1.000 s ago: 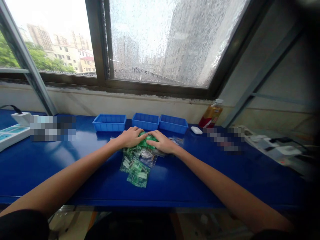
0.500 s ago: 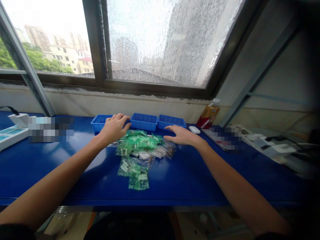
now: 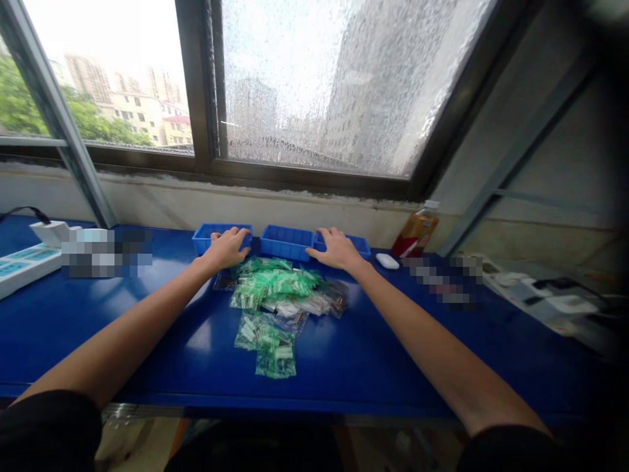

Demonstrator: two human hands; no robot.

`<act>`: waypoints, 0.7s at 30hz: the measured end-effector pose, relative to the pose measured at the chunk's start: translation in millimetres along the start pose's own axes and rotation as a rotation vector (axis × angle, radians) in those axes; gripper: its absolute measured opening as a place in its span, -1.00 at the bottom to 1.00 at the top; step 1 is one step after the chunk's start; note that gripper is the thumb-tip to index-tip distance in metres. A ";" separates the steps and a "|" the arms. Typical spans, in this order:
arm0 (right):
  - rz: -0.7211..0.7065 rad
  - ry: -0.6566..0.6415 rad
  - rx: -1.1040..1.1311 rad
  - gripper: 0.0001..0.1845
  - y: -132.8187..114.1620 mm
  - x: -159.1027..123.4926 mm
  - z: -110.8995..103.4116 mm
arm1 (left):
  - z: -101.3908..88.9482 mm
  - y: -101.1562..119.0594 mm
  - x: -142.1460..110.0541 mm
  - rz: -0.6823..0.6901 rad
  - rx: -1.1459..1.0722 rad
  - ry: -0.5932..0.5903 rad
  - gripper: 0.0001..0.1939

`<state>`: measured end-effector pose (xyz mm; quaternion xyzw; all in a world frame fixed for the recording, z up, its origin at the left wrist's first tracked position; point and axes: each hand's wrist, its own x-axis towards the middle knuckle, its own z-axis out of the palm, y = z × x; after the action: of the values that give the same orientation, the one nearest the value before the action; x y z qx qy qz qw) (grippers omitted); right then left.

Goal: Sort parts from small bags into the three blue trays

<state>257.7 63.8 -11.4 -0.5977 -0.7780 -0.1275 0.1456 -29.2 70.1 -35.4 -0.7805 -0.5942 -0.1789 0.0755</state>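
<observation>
A heap of small clear and green plastic packets (image 3: pixel 275 282) with small pale parts inside lies mid-table, and two or more packets trail off toward the front edge. Beyond its left side, my left hand (image 3: pixel 226 249) is held with curved, parted fingers, empty, in front of the left blue bin (image 3: pixel 200 242). My right hand (image 3: pixel 337 249) reaches over the far right of the heap, fingers apart and empty. It covers part of the right blue bin (image 3: pixel 361 245), and its thumb is near the middle blue bin (image 3: pixel 287 248). Whether either hand touches a bin I cannot tell.
At the right stand a bottle (image 3: pixel 417 233) with amber contents and a small white case (image 3: pixel 387 261). A white power strip (image 3: pixel 34 262) lies at the left. Behind the blue table (image 3: pixel 368 367) are a wall and window, with metal posts at both sides.
Both hands were together on the packets and have come apart, leaving the heap spread out. Over the last half second my right hand moved left and forward to the right bin.
</observation>
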 end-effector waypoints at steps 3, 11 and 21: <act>-0.036 -0.124 -0.007 -0.19 -2.2 15.5 15.8 | -0.2 4.3 10.5 0.028 -0.002 -0.012 -0.54; -0.059 -0.095 -0.061 -0.19 -0.8 8.8 19.1 | 0.7 7.0 17.4 0.129 -0.021 -0.019 -0.44; -0.065 -0.066 -0.069 -0.25 -0.2 -14.5 13.6 | -6.1 7.2 -4.2 0.306 -0.082 -0.007 -0.54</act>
<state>260.0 55.9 -29.4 -0.5808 -0.7964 -0.1392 0.0949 -24.5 62.3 -30.6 -0.8649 -0.4609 -0.1868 0.0679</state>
